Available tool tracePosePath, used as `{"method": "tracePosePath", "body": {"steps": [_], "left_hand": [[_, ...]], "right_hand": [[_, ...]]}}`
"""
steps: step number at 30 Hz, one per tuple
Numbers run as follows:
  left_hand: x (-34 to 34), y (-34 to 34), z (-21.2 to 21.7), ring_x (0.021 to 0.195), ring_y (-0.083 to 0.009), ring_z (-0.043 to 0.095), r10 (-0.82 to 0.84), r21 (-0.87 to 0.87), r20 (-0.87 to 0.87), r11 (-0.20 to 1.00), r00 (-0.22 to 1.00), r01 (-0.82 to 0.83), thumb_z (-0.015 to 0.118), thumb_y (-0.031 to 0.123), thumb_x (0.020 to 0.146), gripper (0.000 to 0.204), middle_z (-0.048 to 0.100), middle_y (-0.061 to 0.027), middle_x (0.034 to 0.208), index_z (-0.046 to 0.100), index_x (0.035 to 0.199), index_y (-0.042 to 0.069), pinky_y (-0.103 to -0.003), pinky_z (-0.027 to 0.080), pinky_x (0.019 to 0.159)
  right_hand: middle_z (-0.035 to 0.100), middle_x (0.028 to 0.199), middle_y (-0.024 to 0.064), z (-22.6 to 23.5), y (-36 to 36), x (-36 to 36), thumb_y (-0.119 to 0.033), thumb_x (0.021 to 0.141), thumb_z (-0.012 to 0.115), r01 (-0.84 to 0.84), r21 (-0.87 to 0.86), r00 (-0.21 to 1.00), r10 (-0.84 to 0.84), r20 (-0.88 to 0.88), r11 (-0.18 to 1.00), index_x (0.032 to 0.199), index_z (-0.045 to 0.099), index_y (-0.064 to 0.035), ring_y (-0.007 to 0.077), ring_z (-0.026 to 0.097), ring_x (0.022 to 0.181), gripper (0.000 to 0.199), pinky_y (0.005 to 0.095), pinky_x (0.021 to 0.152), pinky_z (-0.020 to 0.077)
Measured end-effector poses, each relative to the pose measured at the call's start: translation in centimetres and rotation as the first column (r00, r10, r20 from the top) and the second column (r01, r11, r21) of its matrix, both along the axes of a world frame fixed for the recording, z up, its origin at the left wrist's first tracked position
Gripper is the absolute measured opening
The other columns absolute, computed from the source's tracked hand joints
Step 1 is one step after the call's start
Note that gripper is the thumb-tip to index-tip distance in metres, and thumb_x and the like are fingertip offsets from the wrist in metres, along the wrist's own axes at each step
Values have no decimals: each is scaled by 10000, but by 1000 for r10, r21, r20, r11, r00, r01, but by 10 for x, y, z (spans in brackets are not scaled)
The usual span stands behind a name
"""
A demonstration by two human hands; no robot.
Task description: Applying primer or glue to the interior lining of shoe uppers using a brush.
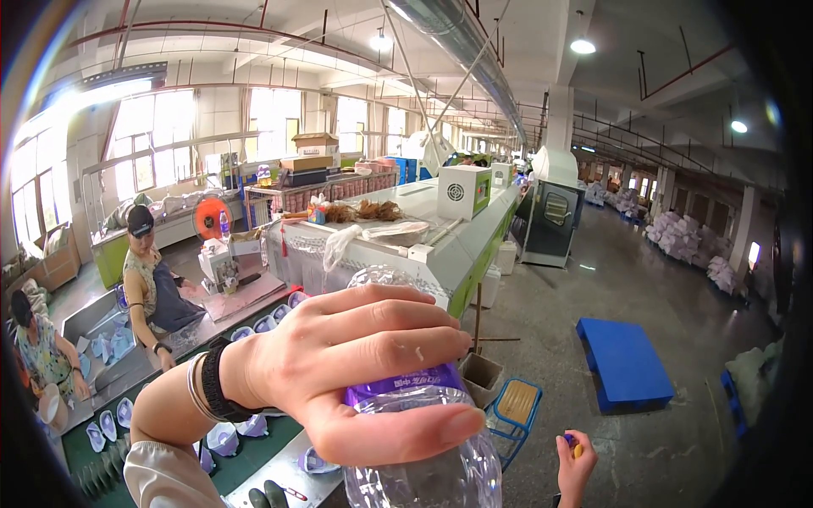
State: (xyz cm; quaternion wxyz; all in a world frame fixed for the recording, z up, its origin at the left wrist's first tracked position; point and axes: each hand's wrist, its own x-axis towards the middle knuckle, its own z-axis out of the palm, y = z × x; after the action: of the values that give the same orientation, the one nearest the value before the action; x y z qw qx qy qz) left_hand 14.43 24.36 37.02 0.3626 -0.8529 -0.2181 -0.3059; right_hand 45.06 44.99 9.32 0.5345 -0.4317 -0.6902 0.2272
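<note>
My left hand (373,347) is wrapped round a clear plastic bottle (415,474) with a purple label, raised close in front of me. One end of the bottle shows beyond my fingers, and the ribbed body comes down toward the lower edge; the label's print looks upside down. A black band and a pale bracelet circle my left wrist. Low on the right, my right hand (574,466) is closed, its fingertips pinched on a small purple and yellow thing (573,444) whose kind I cannot make out.
Purple-and-white shoe uppers (223,440) lie along a green conveyor at the left. Two co-workers sit beyond it, one (152,271) by a machine. A long conveyor machine (474,254) stands ahead. At the right are a blue stool (518,402) and a blue pallet (627,360).
</note>
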Motion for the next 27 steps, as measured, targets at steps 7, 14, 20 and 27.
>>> {"method": "tracePosePath", "body": {"steps": [7, 14, 20, 27], "left_hand": [[-1, -2, 1, 848, -360, 663, -4, 35, -4, 999, 1000, 4, 592, 186, 877, 470, 618, -240, 1023, 336, 1271, 188, -444, 570, 728], [0, -6, 4, 846, -356, 665, -12, 32, -16, 999, 1000, 12, 592, 188, 877, 472, 620, -236, 1017, 333, 1271, 189, -443, 572, 720], [-1, -5, 4, 838, -354, 666, -13, 48, -26, 999, 1000, 14, 592, 194, 880, 467, 623, -233, 1009, 334, 1269, 189, -446, 573, 718], [4, -6, 4, 835, -351, 667, -24, 65, -24, 998, 999, 25, 599, 191, 875, 476, 623, -230, 1010, 333, 1270, 189, -447, 576, 716]], "right_hand": [[561, 723, 34, 4, -6, -3, -88, 814, 708, -11, -58, 997, 6, -83, 998, 942, 625, 4, 103, 507, 646, 178, 253, 589, 429], [561, 716, 38, 2, -7, 1, -96, 807, 714, 7, 19, 1000, -7, -13, 1000, 934, 627, 4, 109, 507, 644, 183, 261, 587, 426], [564, 707, 49, 5, -10, 1, -103, 799, 719, 37, 48, 999, -38, 17, 998, 919, 624, 6, 118, 502, 631, 187, 267, 584, 422], [568, 703, 52, 4, -12, 4, -99, 792, 723, 38, 2, 999, -38, 0, 999, 911, 623, 5, 126, 510, 624, 187, 268, 579, 422]]}}
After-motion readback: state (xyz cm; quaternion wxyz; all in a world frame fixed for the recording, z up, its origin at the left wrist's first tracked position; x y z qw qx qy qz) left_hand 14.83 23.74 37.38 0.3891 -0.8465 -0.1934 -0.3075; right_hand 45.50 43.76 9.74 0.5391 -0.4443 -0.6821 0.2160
